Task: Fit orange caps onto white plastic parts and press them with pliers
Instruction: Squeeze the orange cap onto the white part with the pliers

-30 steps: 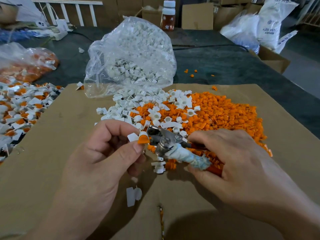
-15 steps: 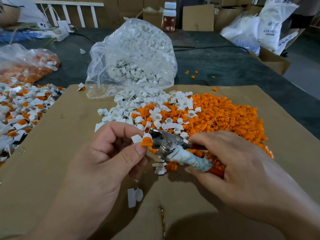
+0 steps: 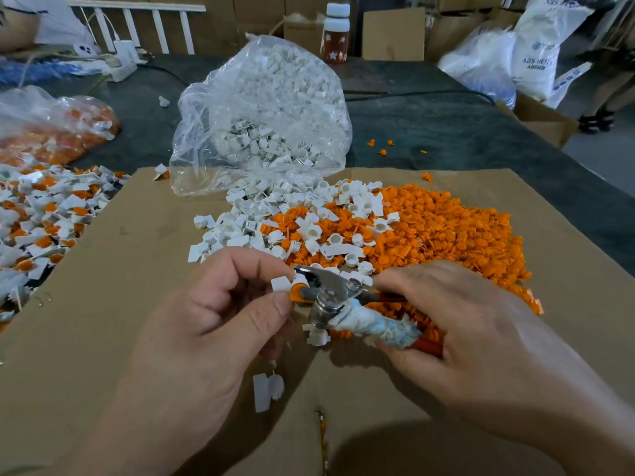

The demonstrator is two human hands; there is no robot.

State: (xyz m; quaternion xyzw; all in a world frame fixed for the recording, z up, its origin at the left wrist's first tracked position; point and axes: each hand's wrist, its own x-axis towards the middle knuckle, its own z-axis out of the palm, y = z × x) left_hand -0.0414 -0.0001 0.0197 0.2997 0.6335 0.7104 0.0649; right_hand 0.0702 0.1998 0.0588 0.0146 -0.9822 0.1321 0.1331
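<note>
Pliers (image 3: 331, 292) sit in my right hand (image 3: 464, 334), my fingers curled round the wrapped handles and the metal jaws set around an orange cap (image 3: 295, 294) seated on a white part (image 3: 281, 284). My left hand (image 3: 206, 324) pinches that part between thumb and forefinger, just above the cardboard sheet (image 3: 120, 304) and in front of the orange cap pile (image 3: 446, 228) and loose white parts (image 3: 240, 231).

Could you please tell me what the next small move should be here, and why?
Probably squeeze the pliers shut with the right hand. The left hand pinches a white part with an orange cap on it, and the jaws sit either side of the pair, so pressing the cap home looks due.
</note>
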